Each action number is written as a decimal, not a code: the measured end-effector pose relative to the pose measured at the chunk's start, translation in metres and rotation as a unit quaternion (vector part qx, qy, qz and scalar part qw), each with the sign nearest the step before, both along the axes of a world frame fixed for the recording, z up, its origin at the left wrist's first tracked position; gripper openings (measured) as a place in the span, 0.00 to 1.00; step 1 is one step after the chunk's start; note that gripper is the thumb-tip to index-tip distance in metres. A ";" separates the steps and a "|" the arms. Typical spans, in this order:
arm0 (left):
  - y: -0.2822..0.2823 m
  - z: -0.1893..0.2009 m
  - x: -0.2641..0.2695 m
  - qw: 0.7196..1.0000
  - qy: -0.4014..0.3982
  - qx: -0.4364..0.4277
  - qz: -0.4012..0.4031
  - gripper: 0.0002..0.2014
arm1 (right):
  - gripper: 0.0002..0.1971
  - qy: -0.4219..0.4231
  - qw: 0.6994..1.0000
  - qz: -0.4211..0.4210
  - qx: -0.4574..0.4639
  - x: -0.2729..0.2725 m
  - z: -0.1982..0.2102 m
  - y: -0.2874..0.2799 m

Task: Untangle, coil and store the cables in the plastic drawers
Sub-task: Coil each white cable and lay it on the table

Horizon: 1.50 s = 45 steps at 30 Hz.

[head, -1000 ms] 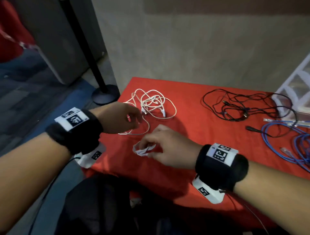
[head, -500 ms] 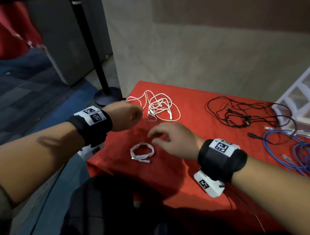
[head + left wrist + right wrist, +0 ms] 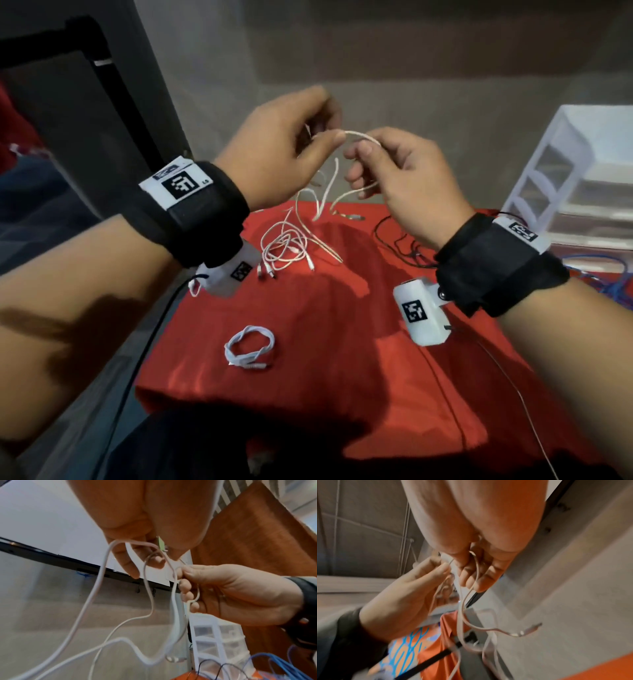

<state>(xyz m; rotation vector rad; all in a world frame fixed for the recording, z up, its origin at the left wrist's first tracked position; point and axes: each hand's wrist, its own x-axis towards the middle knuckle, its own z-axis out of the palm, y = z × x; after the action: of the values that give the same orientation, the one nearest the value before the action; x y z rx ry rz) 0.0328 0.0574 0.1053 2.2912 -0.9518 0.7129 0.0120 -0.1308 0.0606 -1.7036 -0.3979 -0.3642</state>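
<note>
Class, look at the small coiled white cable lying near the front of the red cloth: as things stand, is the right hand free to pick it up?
Probably not yet: the right hand and left hand both pinch a white cable held up above the table. Nothing covers the coiled cable.

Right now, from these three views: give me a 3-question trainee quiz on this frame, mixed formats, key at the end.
1. True or false: both the left hand and the right hand pinch the same white cable, held up above the red cloth.
2. Multiple choice: the small coiled white cable is (A) in a drawer, (B) lying on the cloth near its front edge, (C) in the right hand.
3. Fill in: the plastic drawers stand at the table's far ____ side.

Key: 1 true; 2 B; 3 right.
</note>
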 end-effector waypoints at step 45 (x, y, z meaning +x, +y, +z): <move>-0.026 -0.151 0.015 0.960 0.200 -0.151 0.121 0.16 | 0.41 0.217 0.910 0.001 -0.352 -0.036 -0.072 -0.147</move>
<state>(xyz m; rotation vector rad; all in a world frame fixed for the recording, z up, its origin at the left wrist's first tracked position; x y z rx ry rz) 0.0475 0.0316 -0.0454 2.1752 -0.3535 0.4263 -0.0243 -0.2778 -0.0116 -2.4166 -0.2048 0.2025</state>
